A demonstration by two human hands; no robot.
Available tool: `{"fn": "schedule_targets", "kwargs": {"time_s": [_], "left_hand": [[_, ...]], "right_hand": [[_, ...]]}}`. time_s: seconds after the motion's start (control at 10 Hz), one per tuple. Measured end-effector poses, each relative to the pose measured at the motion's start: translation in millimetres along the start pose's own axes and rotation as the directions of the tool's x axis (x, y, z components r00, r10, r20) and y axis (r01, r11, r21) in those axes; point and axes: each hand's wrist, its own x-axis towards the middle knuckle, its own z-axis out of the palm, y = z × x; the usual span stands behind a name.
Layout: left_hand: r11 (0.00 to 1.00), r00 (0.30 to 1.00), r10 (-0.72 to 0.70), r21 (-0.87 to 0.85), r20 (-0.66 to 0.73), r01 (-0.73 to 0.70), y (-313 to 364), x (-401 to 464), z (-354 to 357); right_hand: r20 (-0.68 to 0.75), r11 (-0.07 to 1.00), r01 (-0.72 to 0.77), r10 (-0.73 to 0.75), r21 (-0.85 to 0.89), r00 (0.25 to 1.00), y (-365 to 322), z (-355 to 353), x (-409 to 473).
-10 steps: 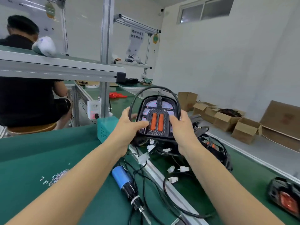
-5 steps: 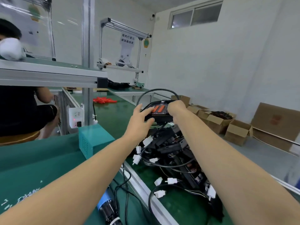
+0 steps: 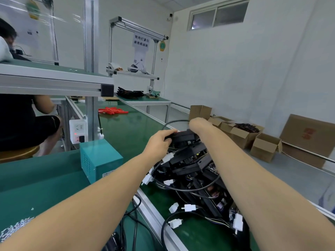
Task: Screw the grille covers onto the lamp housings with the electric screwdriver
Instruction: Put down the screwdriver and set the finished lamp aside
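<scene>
A black lamp housing (image 3: 183,136) with its grille cover lies flat on top of a pile of black lamp housings (image 3: 195,171) with cables and white connectors on the green belt. My left hand (image 3: 159,143) grips its near left edge, thumb on top. My right hand (image 3: 198,124) is bent over the housing's far right side; its fingers are hidden behind the wrist. Only the dark end of the electric screwdriver (image 3: 112,243) shows at the bottom edge, between my forearms. A heap of small screws (image 3: 12,229) lies at the lower left.
A teal power box (image 3: 98,158) stands left of the pile. An aluminium rail (image 3: 159,220) divides bench and belt. A shelf frame (image 3: 54,82) overhangs at left, with a seated person (image 3: 21,120) behind it. Cardboard boxes (image 3: 243,134) sit on the floor at right. Red parts (image 3: 112,111) lie farther down the belt.
Both hands carried the lamp housing away from me and tipped it from facing me to flat, lowering it onto the pile. The view swung up and right, away from the screwdriver.
</scene>
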Motion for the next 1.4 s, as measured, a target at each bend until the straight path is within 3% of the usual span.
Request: {"fn": "schedule_targets", "kwargs": {"time_s": [0.1, 0.2, 0.3, 0.4, 0.5, 0.6, 0.8, 1.1, 1.4], "left_hand": [[1.000, 0.999, -0.015, 0.009, 0.039, 0.015, -0.9, 4.0, -2.1], [0.999, 0.999, -0.012, 0.035, 0.052, 0.010, -1.3, 6.1, -2.7], [0.999, 0.998, -0.022, 0.042, 0.055, 0.020, -2.3, 9.5, 0.3], [0.999, 0.994, -0.028, 0.040, 0.105, 0.024, -3.0, 12.9, 3.0], [0.996, 0.993, -0.038, 0.086, 0.111, 0.028, -5.7, 15.1, 4.4], [0.987, 0.988, -0.039, 0.158, 0.151, 0.015, -10.3, 12.9, 4.6], [0.986, 0.975, -0.117, 0.137, 0.190, 0.092, -19.8, 12.0, -2.3], [0.921, 0.979, -0.118, 0.386, 0.165, 0.046, -18.6, 7.1, -0.8], [0.975, 0.991, -0.131, 0.183, 0.006, 0.128, -19.3, -43.3, -35.5]], "right_hand": [[0.032, 0.996, 0.076, -0.074, -0.046, 0.997, 8.5, 8.1, -0.3], [0.089, 0.993, 0.047, -0.037, -0.113, 0.995, 13.6, 8.3, -1.5], [0.092, 0.960, 0.229, -0.217, -0.161, 0.972, 17.5, 6.8, -12.2], [0.072, 0.882, 0.329, -0.324, -0.337, 0.943, 19.3, 11.3, -17.8], [0.022, 0.814, 0.316, -0.351, -0.488, 0.936, 22.0, 21.4, -17.4], [0.049, 0.804, 0.336, -0.359, -0.491, 0.932, 26.4, 32.3, -12.9], [0.079, 0.821, 0.353, -0.357, -0.448, 0.931, 29.9, 46.8, -5.2], [0.027, 0.859, 0.332, -0.350, -0.391, 0.936, 35.9, 49.4, 3.7], [-0.008, 0.897, 0.317, -0.335, -0.307, 0.942, 39.4, 42.9, -2.4]]}}
